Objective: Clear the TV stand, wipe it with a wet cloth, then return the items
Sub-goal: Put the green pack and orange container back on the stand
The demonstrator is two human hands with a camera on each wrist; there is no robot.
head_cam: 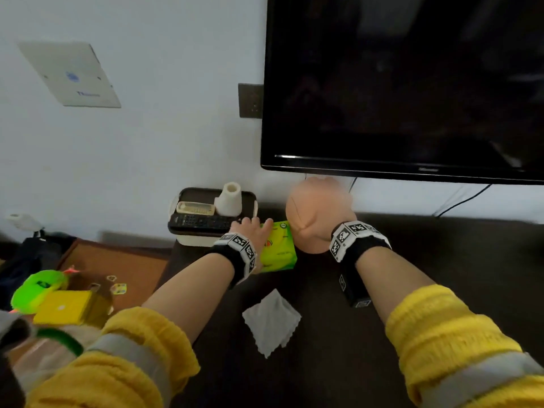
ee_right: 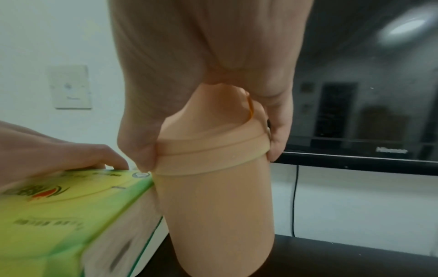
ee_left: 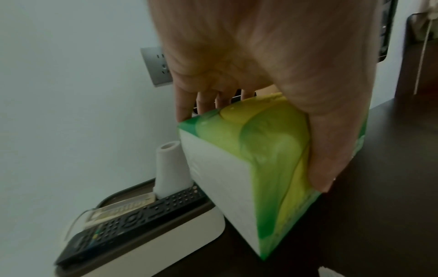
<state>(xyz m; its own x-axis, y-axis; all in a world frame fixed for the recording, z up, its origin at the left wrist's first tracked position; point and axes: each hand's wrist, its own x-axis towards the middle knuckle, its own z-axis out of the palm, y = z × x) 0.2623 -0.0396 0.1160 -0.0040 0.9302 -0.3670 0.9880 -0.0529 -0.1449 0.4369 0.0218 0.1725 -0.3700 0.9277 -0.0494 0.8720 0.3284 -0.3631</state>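
My left hand (head_cam: 253,228) grips a green and yellow tissue pack (head_cam: 279,248) from above, thumb on one side and fingers on the other. In the left wrist view the pack (ee_left: 225,196) is tilted, one corner low over the dark TV stand (head_cam: 323,363). My right hand (ee_right: 211,157) grips a peach bottle (ee_right: 220,224) round its lid from above. The bottle (head_cam: 312,201) stands upright just right of the pack and touches it, below the TV. A pale grey cloth (head_cam: 270,319) lies flat on the stand between my forearms.
A tray box (head_cam: 191,241) at the stand's left end holds a black remote (head_cam: 200,222) and a white cup (head_cam: 229,200). The TV (head_cam: 412,83) hangs close above the bottle. A small black box (head_cam: 353,290) sits under my right forearm. A yellow box (head_cam: 59,307) lies lower left.
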